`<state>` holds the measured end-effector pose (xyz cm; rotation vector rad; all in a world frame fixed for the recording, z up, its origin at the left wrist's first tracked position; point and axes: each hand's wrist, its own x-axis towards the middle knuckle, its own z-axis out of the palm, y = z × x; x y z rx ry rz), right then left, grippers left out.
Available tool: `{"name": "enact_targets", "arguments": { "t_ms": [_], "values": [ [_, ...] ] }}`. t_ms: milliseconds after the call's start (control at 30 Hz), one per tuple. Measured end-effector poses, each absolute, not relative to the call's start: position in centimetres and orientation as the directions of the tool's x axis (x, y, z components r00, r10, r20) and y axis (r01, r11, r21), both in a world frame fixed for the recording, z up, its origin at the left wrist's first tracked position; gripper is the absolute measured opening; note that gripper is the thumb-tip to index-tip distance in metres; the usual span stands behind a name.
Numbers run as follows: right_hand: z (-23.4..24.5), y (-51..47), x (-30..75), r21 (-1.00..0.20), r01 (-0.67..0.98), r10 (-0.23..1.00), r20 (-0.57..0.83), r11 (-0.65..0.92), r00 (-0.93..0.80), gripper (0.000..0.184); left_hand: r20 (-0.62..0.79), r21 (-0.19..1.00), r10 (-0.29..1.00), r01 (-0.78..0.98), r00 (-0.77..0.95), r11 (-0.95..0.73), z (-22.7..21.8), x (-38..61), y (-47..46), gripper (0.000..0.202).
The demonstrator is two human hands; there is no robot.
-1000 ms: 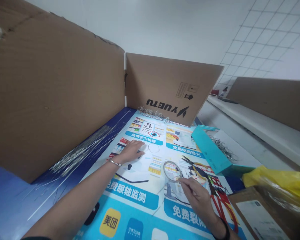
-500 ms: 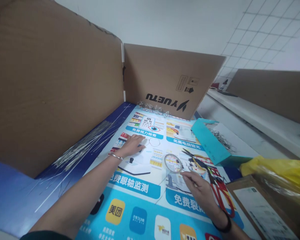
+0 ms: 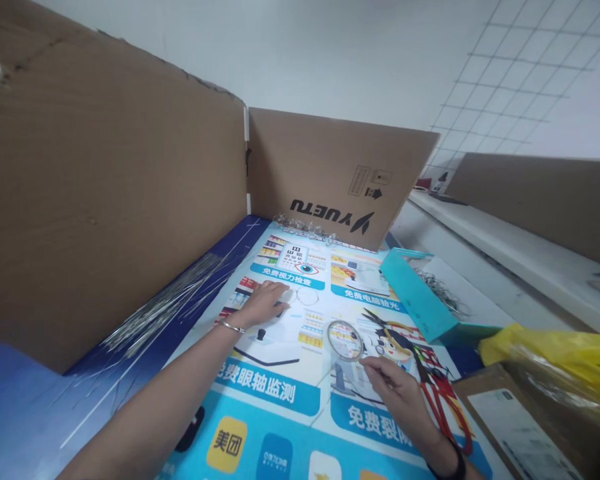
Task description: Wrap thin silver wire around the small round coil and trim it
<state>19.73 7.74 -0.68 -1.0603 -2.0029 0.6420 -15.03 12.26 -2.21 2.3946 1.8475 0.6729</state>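
Observation:
My left hand (image 3: pixel 265 303) lies palm down on the printed poster (image 3: pixel 265 417), its fingers stretched out and the thumb apart. By its fingertips is a thin wire bent into two rounded loops, like an eyeglass outline (image 3: pixel 307 296); whether the fingers touch it I cannot tell. My right hand (image 3: pixel 393 383) has its fingers pinched together, and what is between them is hidden or too small to make out. Just beyond those fingertips a round ring, like a roll of clear tape (image 3: pixel 331 341), lies flat. To the right of this hand lie red-handled scissors (image 3: pixel 433 393).
Cardboard panels stand at the left (image 3: pixel 130 180) and the back (image 3: pixel 325 160). A bundle of thin metal wires (image 3: pixel 155 313) lies at left. On the right are a turquoise box (image 3: pixel 420 297) with wire pieces, a yellow plastic bag (image 3: pixel 545 350) and a labelled carton (image 3: pixel 510 407).
The camera view has tilted up slightly, so things appear a little lower. Both hands stay in nearly the same places on the poster.

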Motion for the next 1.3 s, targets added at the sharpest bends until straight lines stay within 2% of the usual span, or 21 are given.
{"name": "enact_targets", "arguments": {
  "t_ms": [367,667,1033,1300],
  "values": [
    [-0.9,7.5,19.8,-0.762,0.446,0.877,0.344,0.470,-0.336,0.024,0.323,0.296,0.928,0.911,0.185,-0.285,-2.1,-15.0,12.1,0.043],
    [-1.5,7.7,20.6,-0.840,0.418,0.926,0.233,0.345,-0.296,0.031,0.313,0.312,0.933,0.908,0.178,-0.278,-2.1,-14.9,12.1,0.045],
    [-1.2,7.4,20.4,-0.804,0.449,0.910,0.259,0.389,-0.324,0.030,0.299,0.373,0.946,0.897,0.127,-0.238,-2.0,-14.9,12.0,0.057],
    [-0.9,7.5,20.5,-0.791,0.459,0.904,0.270,0.404,-0.330,0.030,0.297,0.376,0.948,0.899,0.114,-0.225,-2.0,-14.9,12.0,0.059]
  ]
}}
